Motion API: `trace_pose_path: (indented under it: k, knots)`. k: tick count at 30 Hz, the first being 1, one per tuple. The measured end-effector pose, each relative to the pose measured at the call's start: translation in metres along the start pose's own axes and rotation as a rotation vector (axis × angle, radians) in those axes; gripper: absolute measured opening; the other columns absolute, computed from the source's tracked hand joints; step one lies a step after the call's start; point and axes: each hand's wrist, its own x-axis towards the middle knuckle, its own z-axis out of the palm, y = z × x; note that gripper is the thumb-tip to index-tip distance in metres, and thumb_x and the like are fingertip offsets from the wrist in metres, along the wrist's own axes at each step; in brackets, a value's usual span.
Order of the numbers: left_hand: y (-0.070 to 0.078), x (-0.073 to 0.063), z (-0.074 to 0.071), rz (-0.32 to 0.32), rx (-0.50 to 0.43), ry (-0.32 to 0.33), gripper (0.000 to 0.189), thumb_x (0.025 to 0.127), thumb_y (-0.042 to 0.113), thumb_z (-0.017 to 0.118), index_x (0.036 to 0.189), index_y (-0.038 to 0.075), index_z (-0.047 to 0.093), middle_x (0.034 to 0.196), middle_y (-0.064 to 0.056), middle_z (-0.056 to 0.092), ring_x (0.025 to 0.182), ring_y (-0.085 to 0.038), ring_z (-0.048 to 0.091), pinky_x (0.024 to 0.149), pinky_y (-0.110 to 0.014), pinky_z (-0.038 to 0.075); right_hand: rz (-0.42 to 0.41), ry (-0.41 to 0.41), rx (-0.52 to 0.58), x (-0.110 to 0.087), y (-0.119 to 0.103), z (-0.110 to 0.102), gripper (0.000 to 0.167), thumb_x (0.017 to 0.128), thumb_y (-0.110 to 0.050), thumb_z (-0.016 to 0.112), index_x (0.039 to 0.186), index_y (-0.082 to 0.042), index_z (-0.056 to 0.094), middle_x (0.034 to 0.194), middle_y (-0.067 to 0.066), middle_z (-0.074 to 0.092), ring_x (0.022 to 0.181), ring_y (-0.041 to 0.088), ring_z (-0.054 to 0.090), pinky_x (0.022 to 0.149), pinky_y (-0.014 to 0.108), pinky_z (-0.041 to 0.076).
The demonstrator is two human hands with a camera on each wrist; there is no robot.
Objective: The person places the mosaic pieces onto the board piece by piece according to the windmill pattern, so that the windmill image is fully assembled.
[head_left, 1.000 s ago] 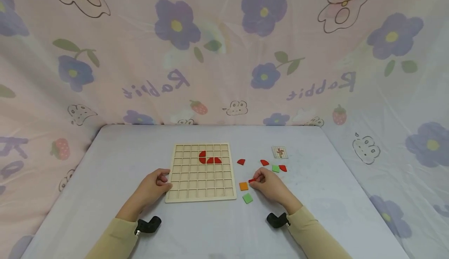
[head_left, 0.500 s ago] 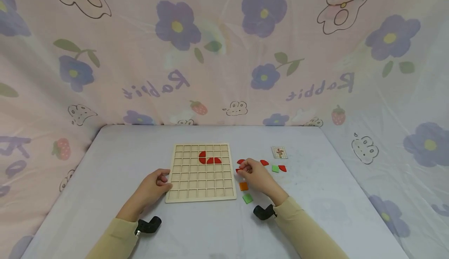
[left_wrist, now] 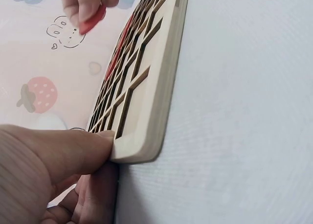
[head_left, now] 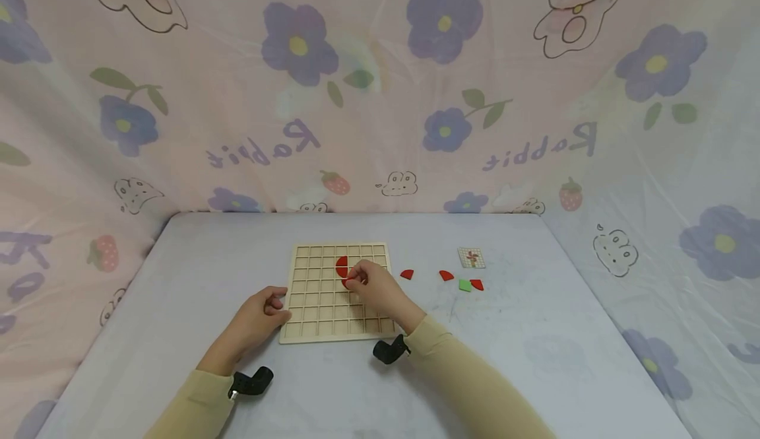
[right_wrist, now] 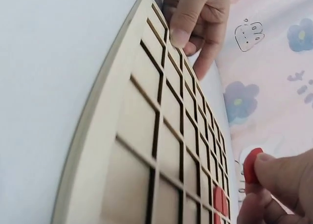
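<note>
A square wooden grid board (head_left: 332, 338) lies on the table. At its left edge my left hand (head_left: 258, 317) grips the frame, thumb (left_wrist: 90, 145) on the rim and the other fingers lower at the side. Over the board, my right hand (head_left: 377, 288) pinches a red quarter-circle piece (right_wrist: 251, 165) between thumb and fingers. The piece looks raised off the grid in both wrist views. Red quarter-circle pieces (head_left: 341, 267) sit in the upper cells; my right hand hides some of them in the head view.
Right of the board lie red quarter-circle pieces (head_left: 406, 274) and a green square (head_left: 465, 285) touching or close to another red piece (head_left: 477, 285). A small pattern card (head_left: 472, 257) lies farther back. A patterned cloth (head_left: 368, 96) hangs behind the table.
My right hand has carried the red piece leftward from beside the board to above its grid. Its arm now covers the orange square and one green square. The left hand stays put.
</note>
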Motion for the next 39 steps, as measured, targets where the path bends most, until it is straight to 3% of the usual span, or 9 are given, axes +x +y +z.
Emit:
trace_pose_path:
  k: [12,28,39]
  knots:
    - [0.0,0.003,0.005,-0.007,-0.02,0.001,0.051,0.086,0.006,0.069,0.133,0.0,0.051,0.102,-0.009,0.051,0.085,-0.018,0.051,0.067,-0.026,0.044,0.025,0.076,-0.071,0.028,-0.01,0.04,0.011,0.092,-0.021,0.068,0.09,-0.015,0.059,0.075,-0.004,0.055,0.064,0.011,0.05,0.057,0.026,0.04]
    - [0.001,0.003,0.005,-0.005,-0.034,0.003,0.05,0.085,0.006,0.069,0.132,0.0,0.052,0.099,-0.009,0.05,0.082,-0.016,0.05,0.066,-0.025,0.043,0.078,0.125,-0.205,0.028,-0.016,0.046,0.019,0.089,-0.029,0.071,0.082,-0.017,0.057,0.072,-0.005,0.054,0.06,0.012,0.049,0.053,0.027,0.038]
    - [-0.002,0.002,0.001,0.0,-0.015,0.018,0.05,0.086,0.005,0.069,0.133,-0.001,0.051,0.099,-0.009,0.051,0.084,-0.017,0.051,0.067,-0.026,0.043,0.044,0.118,-0.28,0.032,-0.018,0.052,0.011,0.092,-0.025,0.067,0.084,-0.019,0.064,0.076,-0.008,0.057,0.064,0.01,0.051,0.057,0.026,0.041]
